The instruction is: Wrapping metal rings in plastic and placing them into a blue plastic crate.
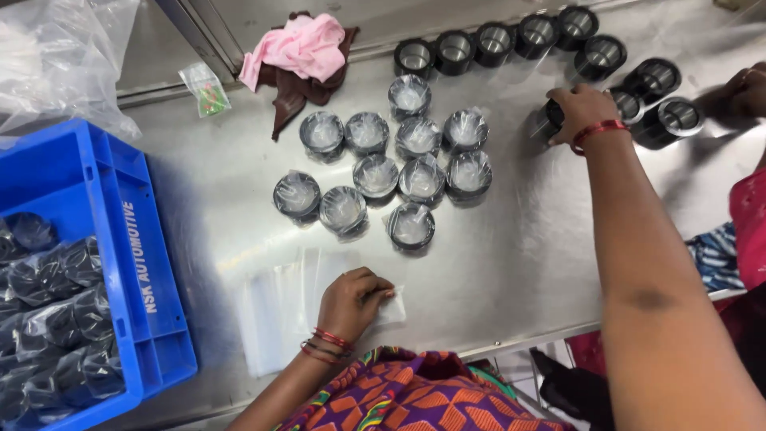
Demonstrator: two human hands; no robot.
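Steel table [519,263] carries it all. Left hand [351,299] presses curled fingers flat on a stack of clear bags [279,307] near the front edge. Right hand [578,108] reaches far out, fingers seemingly clamped on a black sleeve [550,120] beside the unwrapped row; wrapped sleeves [399,172] cluster mid-table, blue crate [136,255] at left.

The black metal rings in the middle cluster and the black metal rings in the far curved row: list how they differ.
The middle cluster of black metal rings is wrapped, each in a clear plastic bag; the far curved row of black metal rings is bare, shiny bores showing. The cluster sits bunched; the row runs in a line. The right hand touches a bare ring at the row's end; no hand touches the cluster. Both stand upright on the steel table.
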